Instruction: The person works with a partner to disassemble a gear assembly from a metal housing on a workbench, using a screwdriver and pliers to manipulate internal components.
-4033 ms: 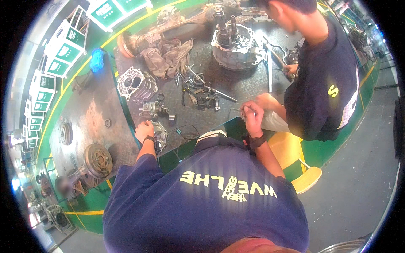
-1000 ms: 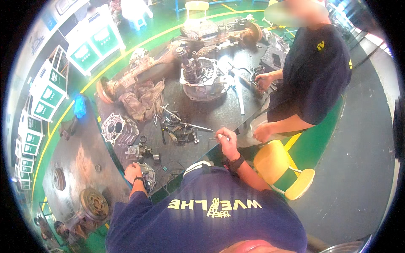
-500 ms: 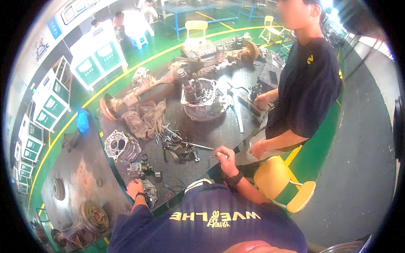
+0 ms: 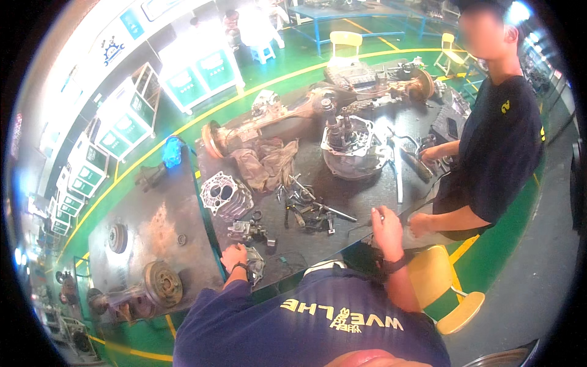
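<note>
My left hand (image 4: 233, 257) rests at the near table edge, against the side of a small silver metal housing (image 4: 255, 266); its fingers look stretched out, partly hidden. My right hand (image 4: 387, 233) is raised over the near edge with thumb and fingers closed together. Whatever they pinch is too small to make out. To its left, a thin metal rod (image 4: 336, 212) lies across a pile of small forks and tools (image 4: 299, 205). Small metal fittings (image 4: 249, 230) sit just beyond my left hand, and a ribbed silver gearbox casing (image 4: 227, 197) stands behind them.
A gear assembly on a bell housing (image 4: 351, 153) stands mid-table, before a rusty axle (image 4: 287, 110). A crumpled brown cloth (image 4: 266, 162) lies left. At right stands another person (image 4: 498, 147), hands over the table. A yellow chair (image 4: 461, 312) is beside me; a second bench (image 4: 131, 244) adjoins left.
The whole view has shifted, so the scene sits further right. My right hand has turned fingers-up and moved slightly away from the rod's end. My left hand stays by the housing.
</note>
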Demonstrator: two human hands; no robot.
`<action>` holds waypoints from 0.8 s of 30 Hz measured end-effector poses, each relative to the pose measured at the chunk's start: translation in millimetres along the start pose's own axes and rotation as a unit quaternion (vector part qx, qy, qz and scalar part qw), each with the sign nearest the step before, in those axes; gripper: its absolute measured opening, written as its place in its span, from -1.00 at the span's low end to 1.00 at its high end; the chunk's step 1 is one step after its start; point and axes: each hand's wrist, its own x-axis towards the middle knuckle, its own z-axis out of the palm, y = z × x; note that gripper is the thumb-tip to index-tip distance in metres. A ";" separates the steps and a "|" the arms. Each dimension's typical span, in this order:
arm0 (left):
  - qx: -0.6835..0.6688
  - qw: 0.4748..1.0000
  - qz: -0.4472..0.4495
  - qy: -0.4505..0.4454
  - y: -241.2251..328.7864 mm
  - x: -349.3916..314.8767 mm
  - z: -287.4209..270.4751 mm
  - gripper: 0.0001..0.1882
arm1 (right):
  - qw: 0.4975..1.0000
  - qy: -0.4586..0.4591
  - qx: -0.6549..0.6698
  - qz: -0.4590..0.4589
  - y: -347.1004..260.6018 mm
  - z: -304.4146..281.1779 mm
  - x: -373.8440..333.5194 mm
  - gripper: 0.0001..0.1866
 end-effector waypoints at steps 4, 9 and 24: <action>-0.025 1.000 -0.003 -0.001 -6.8 1.8 4.9 -0.52 | 0.962 -0.207 0.071 0.165 -19.1 -53.3 -2.7 -0.57; -0.019 1.000 0.008 -0.006 5.8 4.9 3.1 -0.52 | 0.998 0.007 0.014 -0.055 -0.9 -37.7 -11.3 -0.60; -0.003 1.000 0.008 0.003 0.2 9.1 15.1 -0.56 | 0.921 -0.037 0.351 -0.165 -119.8 -53.3 -26.9 -0.60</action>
